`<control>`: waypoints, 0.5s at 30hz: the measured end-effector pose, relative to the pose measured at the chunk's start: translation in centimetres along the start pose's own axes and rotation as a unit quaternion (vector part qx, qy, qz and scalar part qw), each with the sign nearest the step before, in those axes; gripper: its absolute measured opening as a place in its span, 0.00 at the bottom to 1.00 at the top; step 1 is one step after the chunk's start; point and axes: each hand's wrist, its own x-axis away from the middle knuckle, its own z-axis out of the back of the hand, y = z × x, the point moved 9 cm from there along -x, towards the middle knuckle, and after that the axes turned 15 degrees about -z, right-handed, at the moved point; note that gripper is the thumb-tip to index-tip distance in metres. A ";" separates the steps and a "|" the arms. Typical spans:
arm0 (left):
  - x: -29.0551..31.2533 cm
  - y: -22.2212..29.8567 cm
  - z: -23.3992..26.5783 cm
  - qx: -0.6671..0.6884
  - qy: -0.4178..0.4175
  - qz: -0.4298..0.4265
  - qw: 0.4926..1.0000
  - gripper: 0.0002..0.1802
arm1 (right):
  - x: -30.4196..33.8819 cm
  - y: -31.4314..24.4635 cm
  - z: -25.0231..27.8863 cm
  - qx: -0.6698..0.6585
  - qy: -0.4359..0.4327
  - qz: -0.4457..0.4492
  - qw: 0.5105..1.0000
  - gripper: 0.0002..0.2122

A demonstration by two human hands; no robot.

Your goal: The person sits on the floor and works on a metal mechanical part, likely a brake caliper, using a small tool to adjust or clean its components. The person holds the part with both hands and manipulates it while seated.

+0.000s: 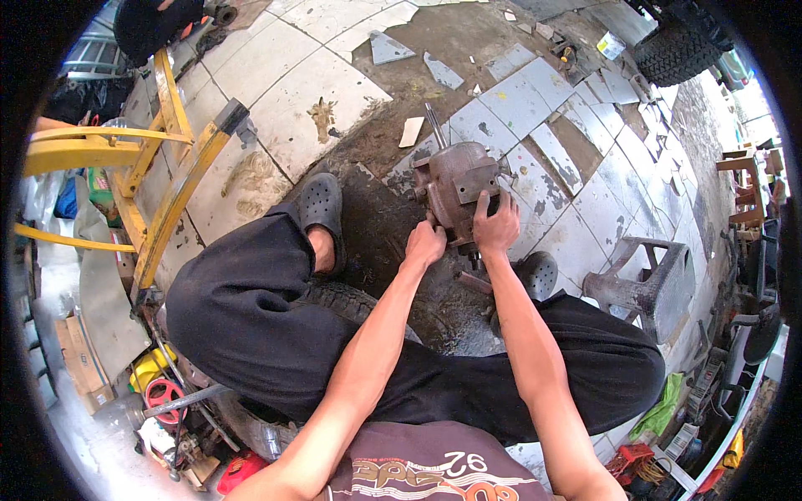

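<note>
A rusty brown metal gearbox (464, 171) stands on the floor between my feet, a bare shaft (435, 125) sticking out of its far end. My left hand (426, 241) is closed at its near left side, the fingertips partly hidden against the casing. On the near right side, my right hand (499, 222) grips the casing with thumb and fingers around a flat, plate-like part. A short dark stub projects from the gearbox's near end. Just below it, a reddish-brown bar (474, 282) lies on the dark, stained ground.
A worn grey plastic stool (643, 284) is at my right. To my left stands a yellow metal frame (163, 179). Broken tiles (522, 92) and bare dirt patches spread ahead, with a tyre (678, 54) at far right. Grey clogs (320, 209) are on my feet.
</note>
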 end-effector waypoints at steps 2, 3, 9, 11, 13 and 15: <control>0.2 0.7 -0.4 -0.016 -0.003 -0.009 1.000 0.26 | -0.4 0.4 0.1 0.005 0.002 -0.003 1.000 0.20; 1.0 0.4 -0.7 -0.012 0.003 -0.038 0.999 0.27 | -0.3 0.5 -0.1 -0.001 0.003 -0.002 1.000 0.20; 0.5 0.7 -0.3 -0.009 0.017 -0.027 0.999 0.27 | -0.1 0.3 -0.1 -0.013 0.006 0.003 1.000 0.21; 0.9 1.1 -0.5 0.002 0.013 -0.032 0.999 0.27 | -0.2 0.6 -0.1 -0.011 0.009 0.000 1.000 0.21; 1.3 1.0 -0.5 0.026 0.029 -0.048 0.998 0.26 | -0.2 0.6 -0.2 -0.015 0.011 0.008 1.000 0.21; 0.2 0.2 0.0 -0.004 0.028 -0.001 1.000 0.25 | 0.1 0.0 -0.1 -0.023 0.008 0.012 1.000 0.21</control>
